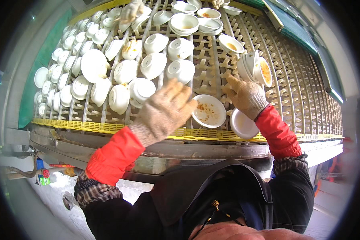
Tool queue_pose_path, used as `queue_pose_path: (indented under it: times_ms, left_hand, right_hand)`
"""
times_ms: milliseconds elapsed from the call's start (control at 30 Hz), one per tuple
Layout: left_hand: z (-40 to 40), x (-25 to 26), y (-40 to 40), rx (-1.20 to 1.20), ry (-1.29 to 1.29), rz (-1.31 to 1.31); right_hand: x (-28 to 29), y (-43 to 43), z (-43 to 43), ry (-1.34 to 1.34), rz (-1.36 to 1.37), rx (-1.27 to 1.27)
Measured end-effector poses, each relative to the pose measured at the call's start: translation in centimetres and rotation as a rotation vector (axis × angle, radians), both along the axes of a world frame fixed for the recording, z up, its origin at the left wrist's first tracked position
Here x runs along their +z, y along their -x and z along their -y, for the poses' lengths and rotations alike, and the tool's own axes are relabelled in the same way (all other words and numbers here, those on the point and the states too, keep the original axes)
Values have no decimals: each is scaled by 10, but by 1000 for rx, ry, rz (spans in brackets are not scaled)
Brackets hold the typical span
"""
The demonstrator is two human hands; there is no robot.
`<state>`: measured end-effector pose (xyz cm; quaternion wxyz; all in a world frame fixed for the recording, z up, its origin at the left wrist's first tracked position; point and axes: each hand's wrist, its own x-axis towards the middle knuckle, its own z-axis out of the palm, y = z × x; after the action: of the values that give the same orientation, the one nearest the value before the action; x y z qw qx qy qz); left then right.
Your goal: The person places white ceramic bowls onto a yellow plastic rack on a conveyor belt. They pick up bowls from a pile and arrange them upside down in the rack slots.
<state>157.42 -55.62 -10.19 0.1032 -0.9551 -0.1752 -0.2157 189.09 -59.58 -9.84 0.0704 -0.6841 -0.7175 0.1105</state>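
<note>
My left hand (166, 111), in a tan knit work glove, is spread palm down with nothing in it. Its fingertips reach the near edge of an upturned white bowl (181, 71); whether they touch is unclear. A larger bowl (209, 111) with orange food scraps lies face up between my hands. My right hand (247, 96), gloved alike, has thumb and forefinger apart and holds nothing that I can see. Just beyond it, a tilted stack of bowls (248, 66) leans on the pegs, with a bowl of orange residue (264, 72) against it. Below my right wrist lies another white bowl (243, 123).
The pegged conveyor belt (291, 90) carries rows of upturned bowls (79, 87) on the left. Another person's gloved hand (131, 12) is among bowls at the far side. A yellow edge strip (87, 126) and metal rail (198, 151) run before me. Green curtains (300, 33) hang right.
</note>
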Motion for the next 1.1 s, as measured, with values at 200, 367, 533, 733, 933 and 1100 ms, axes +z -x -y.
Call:
queue_pose_path:
  times_ms: [200, 367, 533, 733, 933, 1100]
  left_hand:
    - [4, -10, -53, -214, 368, -263]
    - [-1, -6, -37, -166, 806, 277]
    - [-27, 20, -11, 489, 936, 283]
    - [-32, 2, -22, 249, 246, 161]
    - [-36, 9, -109, 145, 139, 95]
    - [-100, -7, -219, 208, -65, -59]
  right_hand:
    - [17, -30, -50, -169, -903, -213]
    - [2, -28, -81, -342, -584, -278]
    - [7, -35, -69, -230, 200, 103]
    - [11, -102, -55, -382, 269, -58]
    - [0, -157, -2, -139, -8, -418]
    - [-26, -160, 18, -326, -100, -311]
